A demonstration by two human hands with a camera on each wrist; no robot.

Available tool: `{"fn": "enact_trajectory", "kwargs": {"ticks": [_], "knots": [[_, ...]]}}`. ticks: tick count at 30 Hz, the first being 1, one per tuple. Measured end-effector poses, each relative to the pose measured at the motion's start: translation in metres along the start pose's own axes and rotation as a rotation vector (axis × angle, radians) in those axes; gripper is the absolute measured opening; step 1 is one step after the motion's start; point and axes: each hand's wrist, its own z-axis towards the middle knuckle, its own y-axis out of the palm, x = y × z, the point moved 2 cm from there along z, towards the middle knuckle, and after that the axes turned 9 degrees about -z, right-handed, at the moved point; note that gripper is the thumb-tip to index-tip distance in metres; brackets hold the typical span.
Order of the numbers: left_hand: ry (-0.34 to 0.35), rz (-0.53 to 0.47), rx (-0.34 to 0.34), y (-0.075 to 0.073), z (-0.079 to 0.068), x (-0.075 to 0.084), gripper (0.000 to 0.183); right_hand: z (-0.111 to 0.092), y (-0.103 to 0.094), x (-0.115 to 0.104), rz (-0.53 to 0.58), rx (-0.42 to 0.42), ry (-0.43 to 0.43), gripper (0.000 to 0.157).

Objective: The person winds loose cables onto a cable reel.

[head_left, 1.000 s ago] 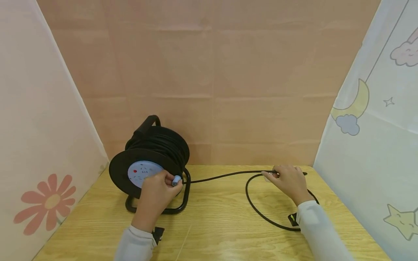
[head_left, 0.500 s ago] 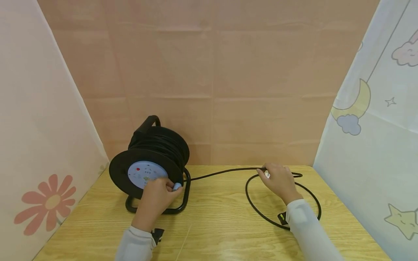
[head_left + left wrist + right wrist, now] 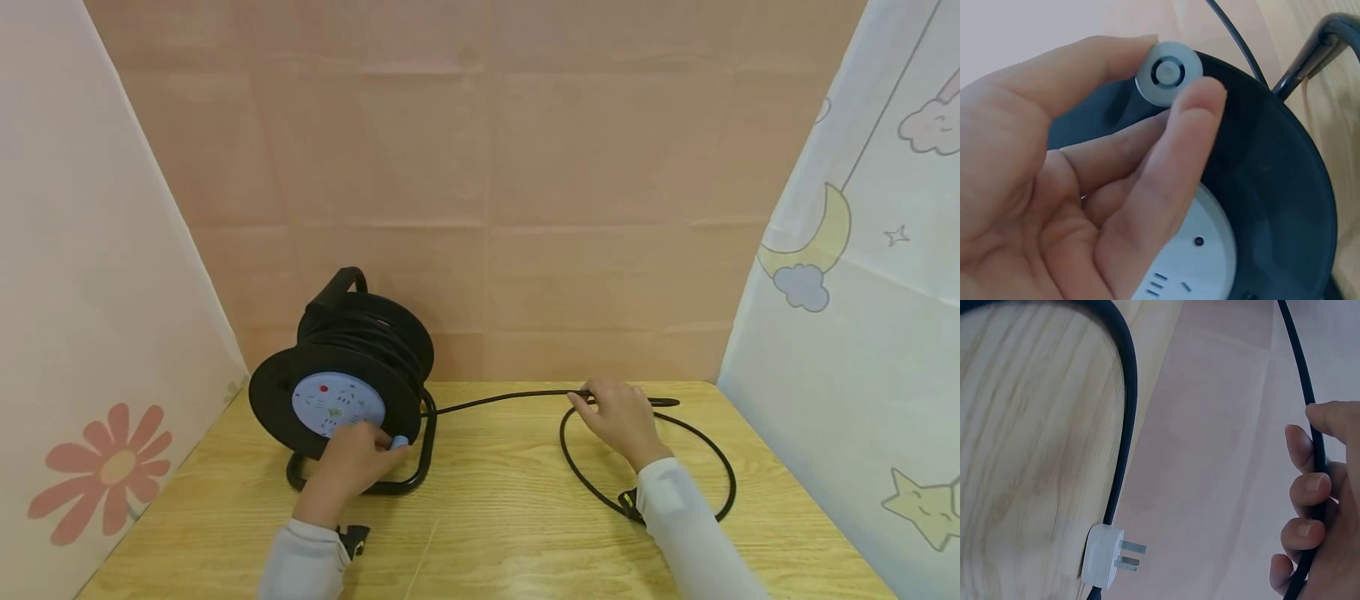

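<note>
A black cable reel (image 3: pixel 270 387) with a light blue socket panel (image 3: pixel 322 400) stands on the table at the left. My left hand (image 3: pixel 352 454) pinches the pale crank knob (image 3: pixel 1169 74) between thumb and fingers, low on the right side of the reel's front disc. From the reel a black cable (image 3: pixel 495 398) runs right to my right hand (image 3: pixel 621 417), whose fingers curl round it. In the right wrist view a white plug (image 3: pixel 1102 556) with bare metal pins lies by the table's edge; the right hand hides it in the head view.
A loose loop of the cable (image 3: pixel 731 471) lies on the wooden table (image 3: pixel 495 533) beneath the right forearm. The reel's black tube stand (image 3: pixel 427 458) rests on the tabletop. A peach backdrop (image 3: pixel 525 208) rises behind, with printed sheets on both sides.
The left hand and the knob have moved down slightly, and the reel's front disc has turned clockwise. My right hand has moved left towards the reel with the cable.
</note>
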Motion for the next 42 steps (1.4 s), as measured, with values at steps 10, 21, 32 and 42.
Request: {"fn": "enact_trajectory", "kwargs": {"ticks": [10,21,32,42], "knots": [[-0.068,-0.118,-0.153,-0.004,0.003,-0.024,0.034,-0.001,0.001,0.000,-0.018,0.017,0.097,0.044],[-0.060,-0.213,-0.258,-0.007,0.007,-0.050,0.034,-0.002,0.002,-0.009,0.054,-0.004,0.003,0.025],[-0.077,-0.257,-0.304,-0.009,0.007,-0.071,0.035,0.000,0.000,-0.018,0.038,0.043,0.096,0.033],[-0.065,-0.358,-0.353,-0.013,0.010,-0.102,0.042,-0.003,0.000,-0.023,0.065,0.084,-0.024,0.022]]}}
